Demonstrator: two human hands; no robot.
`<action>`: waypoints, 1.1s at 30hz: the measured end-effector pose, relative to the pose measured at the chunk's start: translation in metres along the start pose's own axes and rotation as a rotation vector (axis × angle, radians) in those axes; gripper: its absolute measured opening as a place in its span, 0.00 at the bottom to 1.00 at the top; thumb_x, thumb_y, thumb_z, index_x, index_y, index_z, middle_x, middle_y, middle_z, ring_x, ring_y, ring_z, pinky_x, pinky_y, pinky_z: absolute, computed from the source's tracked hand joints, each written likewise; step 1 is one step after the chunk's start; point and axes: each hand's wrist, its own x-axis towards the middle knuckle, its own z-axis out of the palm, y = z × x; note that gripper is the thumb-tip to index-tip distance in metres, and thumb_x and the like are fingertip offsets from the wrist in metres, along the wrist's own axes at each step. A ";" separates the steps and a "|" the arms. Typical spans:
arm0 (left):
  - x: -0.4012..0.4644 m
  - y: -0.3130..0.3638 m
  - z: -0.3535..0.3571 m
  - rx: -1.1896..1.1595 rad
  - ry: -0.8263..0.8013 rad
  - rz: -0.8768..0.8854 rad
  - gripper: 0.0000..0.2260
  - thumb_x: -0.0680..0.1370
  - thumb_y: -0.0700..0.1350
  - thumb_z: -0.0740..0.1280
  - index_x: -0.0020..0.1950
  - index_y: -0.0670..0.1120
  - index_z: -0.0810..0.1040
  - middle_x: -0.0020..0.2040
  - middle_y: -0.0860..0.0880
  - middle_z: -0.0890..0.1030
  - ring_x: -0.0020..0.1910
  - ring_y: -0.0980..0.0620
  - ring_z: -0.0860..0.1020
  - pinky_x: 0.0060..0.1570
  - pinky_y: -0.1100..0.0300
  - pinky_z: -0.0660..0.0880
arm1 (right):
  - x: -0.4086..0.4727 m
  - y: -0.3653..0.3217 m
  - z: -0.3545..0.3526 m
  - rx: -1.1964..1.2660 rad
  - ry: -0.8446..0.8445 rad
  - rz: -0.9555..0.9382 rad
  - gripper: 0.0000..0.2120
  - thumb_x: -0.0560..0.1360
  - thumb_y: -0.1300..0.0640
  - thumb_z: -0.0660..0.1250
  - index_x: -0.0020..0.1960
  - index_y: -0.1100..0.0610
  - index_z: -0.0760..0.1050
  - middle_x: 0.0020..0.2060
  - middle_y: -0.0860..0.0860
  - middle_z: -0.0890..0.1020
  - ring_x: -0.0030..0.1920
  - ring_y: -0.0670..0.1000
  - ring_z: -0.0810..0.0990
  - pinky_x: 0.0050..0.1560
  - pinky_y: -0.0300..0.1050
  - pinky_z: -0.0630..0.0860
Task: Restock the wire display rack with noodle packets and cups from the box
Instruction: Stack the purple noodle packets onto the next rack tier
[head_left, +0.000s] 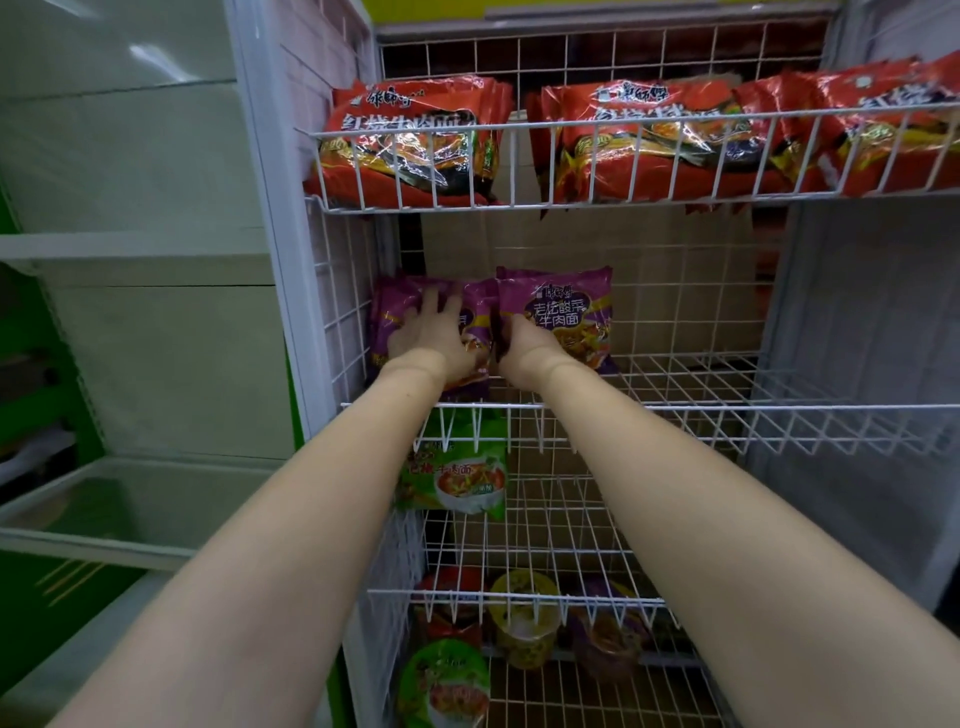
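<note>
Both hands: left hand (434, 338), right hand (524, 345) on glossy purple packets (566, 312).

On the wire rack's (675, 410) middle shelf, the left hand (434, 338) lies on a packet stack (405, 312); the right hand (527, 345) grips the neighbouring packet (563, 312) just right. Above them sit more packets (649, 140); below, one packet (457, 478), then cups (524, 618).

The wire rack (675, 410) is white, its top shelf filled with red-orange noodle packets (649, 140) bearing white lettering, the middle shelf with purple packets (558, 312) lettered in white, and below hang a green packet (457, 478) and red, yellow, purple and green cups (524, 618).
</note>
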 end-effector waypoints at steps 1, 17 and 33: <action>-0.001 0.001 0.000 0.002 -0.004 0.008 0.41 0.75 0.63 0.69 0.81 0.55 0.52 0.81 0.49 0.51 0.76 0.38 0.61 0.63 0.42 0.71 | 0.001 0.002 -0.002 -0.019 0.021 0.011 0.24 0.78 0.60 0.66 0.72 0.58 0.66 0.64 0.60 0.76 0.63 0.61 0.76 0.62 0.51 0.75; 0.004 -0.003 -0.004 -0.061 0.008 -0.029 0.43 0.72 0.62 0.74 0.80 0.53 0.56 0.82 0.48 0.45 0.79 0.38 0.54 0.67 0.37 0.69 | 0.027 0.040 -0.043 0.050 0.156 0.234 0.49 0.71 0.53 0.79 0.77 0.64 0.50 0.67 0.62 0.74 0.66 0.61 0.76 0.64 0.51 0.74; 0.007 -0.011 -0.001 -0.100 -0.123 0.032 0.56 0.62 0.65 0.80 0.80 0.65 0.47 0.82 0.59 0.44 0.80 0.37 0.44 0.72 0.30 0.59 | 0.027 0.043 -0.039 -0.441 0.262 -0.147 0.43 0.74 0.59 0.73 0.80 0.42 0.52 0.80 0.57 0.50 0.78 0.67 0.49 0.76 0.66 0.57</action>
